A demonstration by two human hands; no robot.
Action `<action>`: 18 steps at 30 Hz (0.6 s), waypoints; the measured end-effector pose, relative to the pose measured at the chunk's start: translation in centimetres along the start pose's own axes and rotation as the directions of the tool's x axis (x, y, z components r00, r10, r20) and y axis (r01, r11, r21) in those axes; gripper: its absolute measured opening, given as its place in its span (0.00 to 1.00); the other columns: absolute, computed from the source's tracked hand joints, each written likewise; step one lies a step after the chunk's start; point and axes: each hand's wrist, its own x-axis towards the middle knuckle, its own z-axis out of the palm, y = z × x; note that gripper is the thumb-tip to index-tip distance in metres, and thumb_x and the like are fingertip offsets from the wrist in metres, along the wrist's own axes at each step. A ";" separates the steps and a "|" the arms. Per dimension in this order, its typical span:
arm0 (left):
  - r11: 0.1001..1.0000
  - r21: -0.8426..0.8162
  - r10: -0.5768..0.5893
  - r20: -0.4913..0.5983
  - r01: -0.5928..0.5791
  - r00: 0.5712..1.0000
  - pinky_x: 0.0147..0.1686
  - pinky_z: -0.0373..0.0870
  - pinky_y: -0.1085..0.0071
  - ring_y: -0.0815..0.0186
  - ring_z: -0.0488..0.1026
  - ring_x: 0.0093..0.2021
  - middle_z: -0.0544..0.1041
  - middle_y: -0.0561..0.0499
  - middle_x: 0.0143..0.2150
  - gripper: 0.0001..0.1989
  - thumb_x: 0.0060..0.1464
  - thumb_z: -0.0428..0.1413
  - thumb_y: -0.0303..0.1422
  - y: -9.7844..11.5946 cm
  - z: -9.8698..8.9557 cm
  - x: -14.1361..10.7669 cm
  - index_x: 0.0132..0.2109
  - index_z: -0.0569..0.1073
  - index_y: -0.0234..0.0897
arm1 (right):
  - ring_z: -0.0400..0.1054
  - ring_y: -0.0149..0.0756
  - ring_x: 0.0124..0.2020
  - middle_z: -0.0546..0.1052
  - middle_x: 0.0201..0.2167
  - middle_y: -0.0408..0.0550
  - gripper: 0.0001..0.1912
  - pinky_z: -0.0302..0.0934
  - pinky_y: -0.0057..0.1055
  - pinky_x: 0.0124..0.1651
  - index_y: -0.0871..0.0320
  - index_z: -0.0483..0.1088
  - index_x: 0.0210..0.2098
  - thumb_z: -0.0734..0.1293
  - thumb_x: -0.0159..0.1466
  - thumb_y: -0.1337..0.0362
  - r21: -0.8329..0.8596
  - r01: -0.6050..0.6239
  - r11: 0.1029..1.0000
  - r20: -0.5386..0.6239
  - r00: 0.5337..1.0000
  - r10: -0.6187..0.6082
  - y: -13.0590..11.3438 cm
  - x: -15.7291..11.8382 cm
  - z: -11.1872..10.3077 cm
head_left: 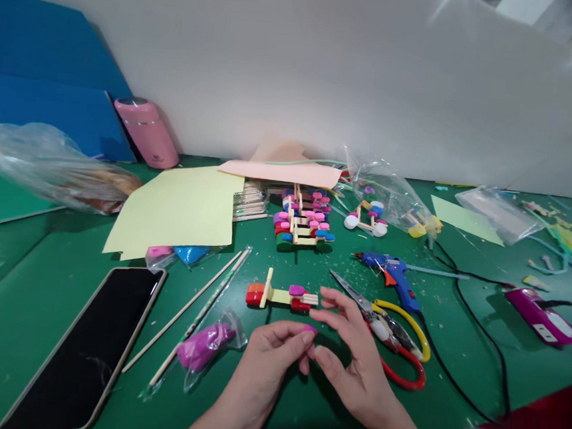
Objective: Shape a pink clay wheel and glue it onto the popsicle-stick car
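My left hand (271, 357) pinches a small bit of magenta modelling clay (310, 329) between thumb and forefinger. Close beside it, my right hand (356, 354) is open, its fingers spread and apparently holding nothing. Just beyond both hands lies a small craft-stick model (279, 297) with red, orange and magenta clay pieces at its ends. A lump of purple clay in a clear bag (204, 346) rests to the left of my left hand. Scissors (381, 323) with yellow and red handles lie right of my right hand.
Several similar models (305, 223) stand in a row behind, another (367, 218) beside them. A blue glue gun (393, 274) with a black cord lies at right, near a purple box (542, 317). Left are a phone (84, 350), wooden sticks (182, 312), yellow paper (181, 205) and a pink flask (147, 132).
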 end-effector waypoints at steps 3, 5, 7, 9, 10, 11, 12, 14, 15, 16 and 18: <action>1.000 -0.005 -0.004 -0.005 0.004 1.000 0.25 0.58 0.74 0.75 0.61 0.21 0.70 0.54 0.20 0.06 0.45 0.59 0.32 0.1 0.0 0.0 0.28 0.76 0.31 | 0.53 0.42 0.57 0.55 0.57 0.47 0.15 0.52 0.38 0.56 0.49 0.66 0.47 0.63 0.59 0.63 -0.004 0.005 1.000 0.018 1.000 -0.005 0.1 -0.1 0.0; 1.000 -0.007 -0.004 -0.008 0.004 1.000 0.25 0.58 0.75 0.75 0.61 0.21 0.71 0.53 0.20 0.06 0.45 0.59 0.32 0.2 0.0 -0.1 0.27 0.76 0.31 | 0.53 0.41 0.57 0.55 0.57 0.46 0.16 0.53 0.37 0.56 0.49 0.66 0.47 0.63 0.59 0.63 0.000 0.006 1.000 0.032 0.999 -0.006 0.1 -0.2 -0.1; 1.000 -0.015 -0.008 -0.008 0.008 1.000 0.25 0.58 0.74 0.74 0.62 0.21 0.71 0.53 0.20 0.06 0.45 0.59 0.32 0.2 0.0 -0.1 0.27 0.75 0.31 | 0.52 0.41 0.57 0.55 0.57 0.47 0.19 0.52 0.37 0.57 0.50 0.63 0.51 0.63 0.59 0.63 -0.005 0.005 1.000 0.021 1.000 -0.005 0.1 -0.1 -0.3; 0.999 -0.040 -0.020 0.013 0.020 1.000 0.26 0.59 0.74 0.74 0.63 0.21 0.72 0.52 0.20 0.06 0.46 0.58 0.32 0.3 0.1 -0.1 0.27 0.75 0.31 | 0.51 0.40 0.58 0.55 0.57 0.48 0.24 0.50 0.36 0.58 0.51 0.58 0.55 0.63 0.59 0.65 -0.033 0.014 0.999 0.023 1.000 -0.013 0.1 0.1 -0.7; 0.998 -0.059 -0.030 0.034 0.032 0.999 0.27 0.60 0.73 0.73 0.64 0.21 0.72 0.52 0.20 0.07 0.46 0.58 0.32 0.3 0.1 -0.1 0.27 0.75 0.31 | 0.51 0.39 0.58 0.55 0.57 0.49 0.26 0.49 0.36 0.59 0.51 0.56 0.56 0.63 0.58 0.67 -0.054 0.027 0.998 0.045 0.999 -0.024 0.1 0.3 -0.9; 0.996 -0.079 -0.045 0.060 0.050 0.997 0.28 0.60 0.73 0.72 0.65 0.21 0.73 0.51 0.20 0.07 0.46 0.58 0.32 0.3 0.1 -0.1 0.27 0.74 0.31 | 0.51 0.39 0.58 0.56 0.57 0.49 0.27 0.49 0.37 0.59 0.51 0.56 0.56 0.64 0.57 0.68 -0.076 0.047 0.996 0.078 0.996 -0.041 0.0 0.5 -1.1; 0.993 -0.098 -0.061 0.087 0.070 0.994 0.28 0.61 0.72 0.71 0.66 0.22 0.73 0.51 0.20 0.07 0.46 0.58 0.32 0.3 0.1 -0.1 0.26 0.74 0.31 | 0.52 0.39 0.58 0.57 0.57 0.49 0.28 0.50 0.37 0.59 0.51 0.57 0.55 0.64 0.56 0.69 -0.098 0.071 0.993 0.118 0.991 -0.059 0.0 0.7 -1.4; 0.988 -0.118 -0.088 0.125 0.103 0.988 0.30 0.62 0.70 0.69 0.68 0.23 0.74 0.50 0.20 0.07 0.45 0.59 0.31 0.2 0.1 -0.2 0.25 0.74 0.31 | 0.54 0.40 0.57 0.60 0.55 0.48 0.26 0.52 0.38 0.57 0.51 0.61 0.52 0.65 0.55 0.70 -0.138 0.121 0.983 0.191 0.977 -0.093 -0.2 1.1 -1.8; 0.987 -0.114 -0.099 0.131 0.114 0.986 0.31 0.63 0.70 0.69 0.68 0.23 0.74 0.50 0.20 0.07 0.44 0.60 0.31 0.2 0.1 -0.2 0.25 0.74 0.31 | 0.55 0.40 0.56 0.61 0.55 0.48 0.24 0.54 0.38 0.56 0.50 0.64 0.50 0.65 0.54 0.69 -0.160 0.139 0.977 0.214 0.971 -0.103 -0.3 1.2 -2.0; 0.987 -0.103 -0.108 0.132 0.122 0.985 0.31 0.63 0.70 0.69 0.69 0.24 0.74 0.49 0.21 0.07 0.44 0.60 0.31 0.2 0.1 -0.2 0.25 0.74 0.30 | 0.56 0.41 0.55 0.62 0.54 0.47 0.21 0.54 0.39 0.55 0.50 0.66 0.47 0.66 0.54 0.69 -0.183 0.153 0.971 0.232 0.967 -0.108 -0.5 1.4 -2.1; 0.989 -0.068 -0.123 0.128 0.133 0.984 0.31 0.63 0.70 0.69 0.69 0.24 0.74 0.48 0.21 0.07 0.45 0.60 0.31 0.3 0.1 -0.3 0.25 0.74 0.29 | 0.57 0.42 0.54 0.64 0.53 0.47 0.16 0.55 0.40 0.54 0.49 0.70 0.42 0.66 0.54 0.69 -0.224 0.165 0.960 0.257 0.961 -0.105 -0.6 1.6 -2.3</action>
